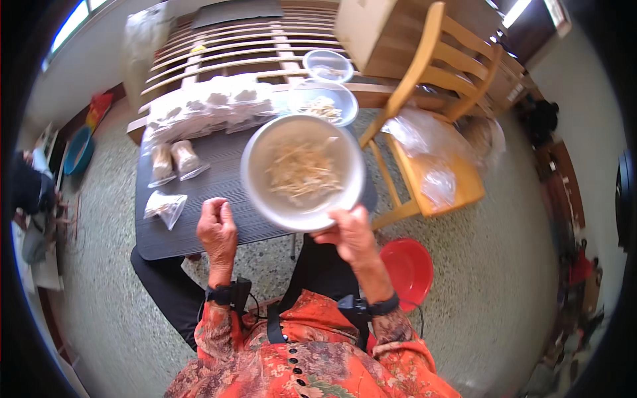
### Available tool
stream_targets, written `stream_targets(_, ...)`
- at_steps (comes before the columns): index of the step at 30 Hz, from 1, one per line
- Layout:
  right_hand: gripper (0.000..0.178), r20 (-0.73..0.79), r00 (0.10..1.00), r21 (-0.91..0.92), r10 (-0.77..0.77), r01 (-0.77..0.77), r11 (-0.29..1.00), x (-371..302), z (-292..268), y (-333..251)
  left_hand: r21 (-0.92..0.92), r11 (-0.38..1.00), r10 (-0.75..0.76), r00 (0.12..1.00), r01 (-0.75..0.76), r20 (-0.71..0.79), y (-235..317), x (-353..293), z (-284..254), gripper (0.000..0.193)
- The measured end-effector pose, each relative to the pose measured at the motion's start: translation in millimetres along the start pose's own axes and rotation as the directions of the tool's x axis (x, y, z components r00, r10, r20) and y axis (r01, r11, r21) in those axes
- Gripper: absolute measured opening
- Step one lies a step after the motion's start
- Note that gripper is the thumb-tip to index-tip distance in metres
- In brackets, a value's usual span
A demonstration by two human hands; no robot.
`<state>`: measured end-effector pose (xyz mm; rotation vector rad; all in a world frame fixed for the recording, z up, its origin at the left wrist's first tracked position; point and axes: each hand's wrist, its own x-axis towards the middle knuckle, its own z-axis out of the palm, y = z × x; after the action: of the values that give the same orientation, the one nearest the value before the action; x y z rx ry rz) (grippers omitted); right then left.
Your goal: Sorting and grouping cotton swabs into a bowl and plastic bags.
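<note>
My right hand (350, 233) grips the near rim of a round metal bowl (260, 192) that holds pale dried strips, lifted and tilted over the small dark table (199, 229). My left hand (216, 229) hovers over the table's near edge with fingers curled in; whether it pinches anything is unclear. A small clear filled bag (164, 207) lies just left of that hand. Two more filled bags (174, 161) lie farther back.
A pile of filled clear bags (212, 109) covers the table's far side, beside a glass bowl (323, 103) and a clear tub (328, 65). A wooden chair (431, 159) with plastic bags stands right. A red basin (406, 268) sits on the floor.
</note>
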<state>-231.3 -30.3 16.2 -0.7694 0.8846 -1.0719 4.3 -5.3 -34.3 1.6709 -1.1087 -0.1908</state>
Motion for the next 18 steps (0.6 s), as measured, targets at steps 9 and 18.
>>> stream_targets(9, 0.034, -0.355, 0.889, -0.173, -0.290, 0.242, 0.955, 15.5, -37.8, -35.3, 0.023, 0.999, -0.030, 1.000, 0.030, 0.003, 2.1, -2.8, -3.7, 0.004)
stream_targets(18, 0.029, -0.287, 0.890, -0.299, -0.355, 0.268, 0.916, 44.0, -62.0, -88.8, 0.065, 0.998, 0.011, 1.000, -0.010, -0.008, 2.5, -1.7, 0.4, 0.004)
